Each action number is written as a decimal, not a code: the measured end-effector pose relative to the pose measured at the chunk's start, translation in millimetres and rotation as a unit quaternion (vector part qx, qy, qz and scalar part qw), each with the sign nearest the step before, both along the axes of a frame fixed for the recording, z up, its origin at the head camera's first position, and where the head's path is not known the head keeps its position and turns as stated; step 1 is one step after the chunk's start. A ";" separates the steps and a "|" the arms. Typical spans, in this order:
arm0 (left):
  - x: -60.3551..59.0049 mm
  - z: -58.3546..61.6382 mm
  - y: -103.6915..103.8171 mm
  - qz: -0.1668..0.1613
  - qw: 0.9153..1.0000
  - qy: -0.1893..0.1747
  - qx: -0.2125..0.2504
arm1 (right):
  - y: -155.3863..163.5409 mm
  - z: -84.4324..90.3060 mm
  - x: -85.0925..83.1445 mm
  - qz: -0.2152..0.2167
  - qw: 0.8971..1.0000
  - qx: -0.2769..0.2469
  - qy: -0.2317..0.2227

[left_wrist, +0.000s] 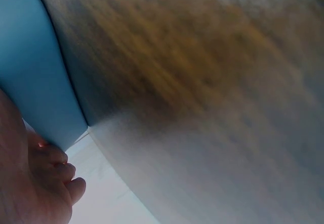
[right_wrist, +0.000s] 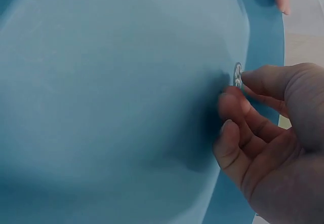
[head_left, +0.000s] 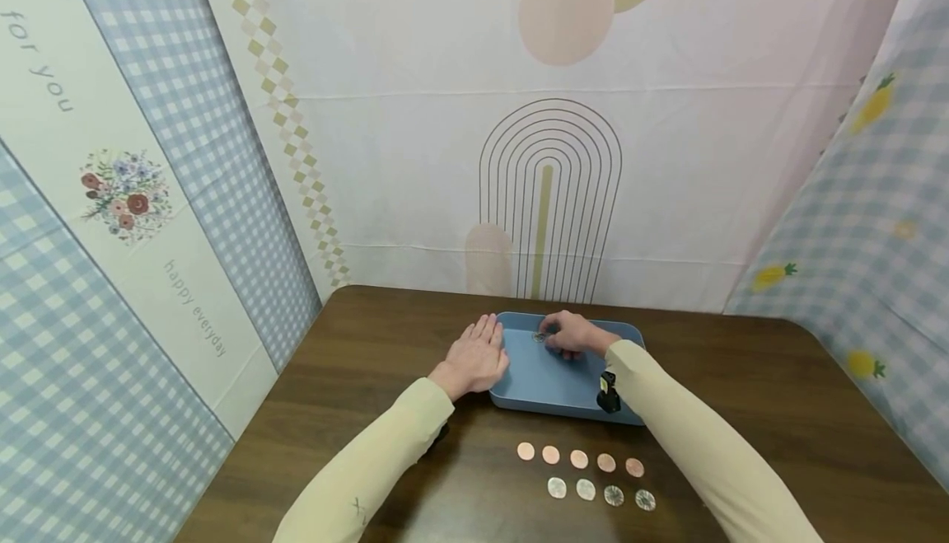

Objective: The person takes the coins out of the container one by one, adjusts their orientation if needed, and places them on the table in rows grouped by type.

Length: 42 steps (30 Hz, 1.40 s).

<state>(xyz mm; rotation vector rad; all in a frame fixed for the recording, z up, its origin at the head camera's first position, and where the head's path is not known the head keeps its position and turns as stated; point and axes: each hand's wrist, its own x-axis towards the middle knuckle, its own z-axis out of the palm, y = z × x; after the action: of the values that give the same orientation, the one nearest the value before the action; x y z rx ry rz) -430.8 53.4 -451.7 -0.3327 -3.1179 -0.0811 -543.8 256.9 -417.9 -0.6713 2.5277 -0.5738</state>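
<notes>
A blue tray (head_left: 549, 382) sits on the wooden table. Over its far part, my right hand (head_left: 572, 334) pinches a silver coin (right_wrist: 237, 75) between thumb and fingertips, the coin tilted up on edge. The other fingers of that hand are curled, as the right wrist view shows. My left hand (head_left: 474, 356) lies at the tray's left side with straight fingers against the rim. In the left wrist view only part of that hand shows, beside the tray's outer wall (left_wrist: 38, 62).
In front of the tray lie two rows of coins: several copper-coloured coins (head_left: 579, 459) and, nearer me, several silver coins (head_left: 586, 489). Brown table surface (head_left: 371, 345) surrounds the tray. A patterned cloth (head_left: 400, 164) hangs behind the table's far edge.
</notes>
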 end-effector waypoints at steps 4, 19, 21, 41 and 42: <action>-0.5 -0.9 0.6 0.001 1.000 0.003 0.003 | -2.7 -2.1 -0.3 -0.002 1.000 0.000 -0.003; -4.6 0.6 1.9 0.005 1.000 0.011 0.006 | -6.4 -2.4 -6.7 0.015 0.999 0.025 0.023; -5.5 1.0 2.1 0.006 1.000 0.010 0.004 | -7.0 -2.0 -6.7 0.015 0.999 0.026 0.023; -10.6 0.2 3.6 0.010 1.000 0.000 -0.004 | -14.1 -1.8 -10.4 0.045 0.997 0.043 0.045; -10.5 0.2 3.3 0.009 1.000 0.001 -0.004 | -14.5 -1.3 -10.3 0.047 0.997 0.042 0.046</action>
<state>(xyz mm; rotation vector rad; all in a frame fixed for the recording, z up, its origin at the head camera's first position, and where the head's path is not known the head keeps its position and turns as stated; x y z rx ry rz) -441.3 56.7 -451.5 -0.3039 -3.1186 -0.0668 -554.1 242.4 -419.3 -0.7970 2.5718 -0.4093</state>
